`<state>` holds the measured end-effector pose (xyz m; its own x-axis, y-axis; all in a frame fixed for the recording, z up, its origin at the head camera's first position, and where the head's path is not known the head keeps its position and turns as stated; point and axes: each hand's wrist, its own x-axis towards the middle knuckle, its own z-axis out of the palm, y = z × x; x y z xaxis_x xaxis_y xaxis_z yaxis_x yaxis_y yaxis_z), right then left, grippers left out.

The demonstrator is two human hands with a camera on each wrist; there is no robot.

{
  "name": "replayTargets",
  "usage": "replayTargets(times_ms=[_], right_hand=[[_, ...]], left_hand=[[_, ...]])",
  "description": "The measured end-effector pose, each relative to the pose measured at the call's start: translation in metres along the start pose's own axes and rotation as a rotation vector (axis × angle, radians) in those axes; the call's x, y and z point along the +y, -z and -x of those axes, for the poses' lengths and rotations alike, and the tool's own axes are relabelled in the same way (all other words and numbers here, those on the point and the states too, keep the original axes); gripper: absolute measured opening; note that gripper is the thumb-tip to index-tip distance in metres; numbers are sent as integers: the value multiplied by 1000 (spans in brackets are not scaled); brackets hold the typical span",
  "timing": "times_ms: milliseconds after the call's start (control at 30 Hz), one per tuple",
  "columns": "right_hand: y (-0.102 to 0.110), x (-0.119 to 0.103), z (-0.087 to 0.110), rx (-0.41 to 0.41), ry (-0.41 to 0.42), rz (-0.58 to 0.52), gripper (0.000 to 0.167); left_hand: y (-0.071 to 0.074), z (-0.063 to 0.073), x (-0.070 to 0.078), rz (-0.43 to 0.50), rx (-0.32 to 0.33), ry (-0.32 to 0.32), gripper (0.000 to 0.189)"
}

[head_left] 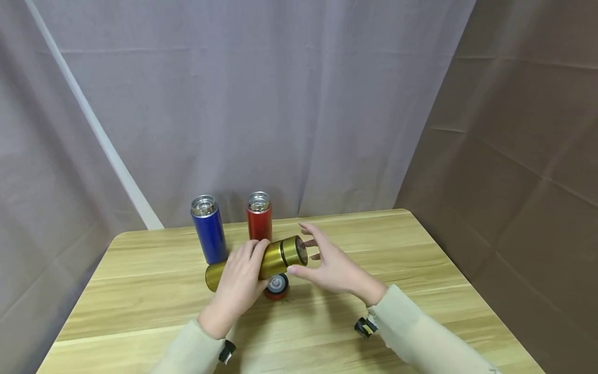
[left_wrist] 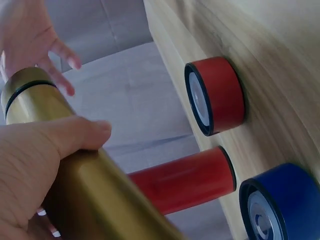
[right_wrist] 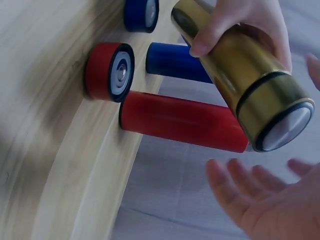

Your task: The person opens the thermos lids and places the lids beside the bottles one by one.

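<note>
A gold thermos flask with its lid on is held tilted above the table. My left hand grips it round the body, thumb along the near side in the left wrist view. Close to the lid end, my right hand is spread with fingers apart; in the right wrist view a gap shows between those fingers and the lid. Behind the flask stand an open blue thermos and an open red thermos. Beneath it lies a red lid, inner side up.
A blue lid sits on the wooden table near the red one; the left hand hides it in the head view. Grey curtain cloth hangs behind the table, and a brown cloth on the right.
</note>
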<state>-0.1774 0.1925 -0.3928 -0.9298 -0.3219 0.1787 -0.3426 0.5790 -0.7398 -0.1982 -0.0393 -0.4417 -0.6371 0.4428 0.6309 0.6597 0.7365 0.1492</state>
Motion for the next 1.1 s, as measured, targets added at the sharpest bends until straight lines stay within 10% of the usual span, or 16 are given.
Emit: replayTargets(times_ms=[400, 600, 867, 1100], right_hand=[[1, -7, -7, -32, -272, -216, 65], [-5, -1, -7, -6, -165, -185, 59], [-4, 9, -3, 2, 264, 117, 70], [-5, 5, -2, -39, 106, 27, 92]], left_hand=[[0, -2, 1, -124, 116, -47, 78], [1, -1, 0, -124, 100, -57, 82], [8, 1, -4, 9, -16, -15, 85], [10, 4, -4, 58, -51, 22, 86]])
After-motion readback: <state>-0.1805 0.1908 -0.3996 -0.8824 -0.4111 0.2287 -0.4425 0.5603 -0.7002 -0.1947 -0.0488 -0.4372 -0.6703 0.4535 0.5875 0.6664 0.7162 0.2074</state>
